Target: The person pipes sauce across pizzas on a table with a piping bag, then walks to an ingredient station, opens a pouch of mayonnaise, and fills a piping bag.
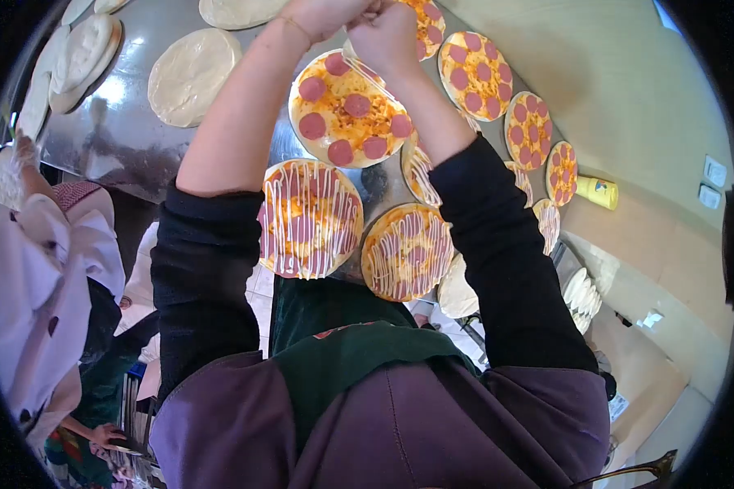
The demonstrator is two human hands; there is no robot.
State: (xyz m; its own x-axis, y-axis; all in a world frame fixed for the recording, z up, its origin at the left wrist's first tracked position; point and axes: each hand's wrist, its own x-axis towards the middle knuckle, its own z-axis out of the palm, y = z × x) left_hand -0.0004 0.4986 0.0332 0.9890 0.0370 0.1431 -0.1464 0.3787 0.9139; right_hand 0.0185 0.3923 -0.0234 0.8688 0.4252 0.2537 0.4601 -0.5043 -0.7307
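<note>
At top centre, we are holding our left hand [326,16] and right hand [385,37] together beside a pizza [352,118]; what they're gripping, we cannot tell.

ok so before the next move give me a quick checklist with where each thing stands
1. Left hand and right hand close together: ok
2. What they hold, if anything: cannot tell, hidden by fingers and picture edge
3. Middle pizza topped with pink slices: ok
4. Middle pizza striped white all over: not ok, mostly unstriped
5. Near left pizza and near right pizza striped white: ok
</note>
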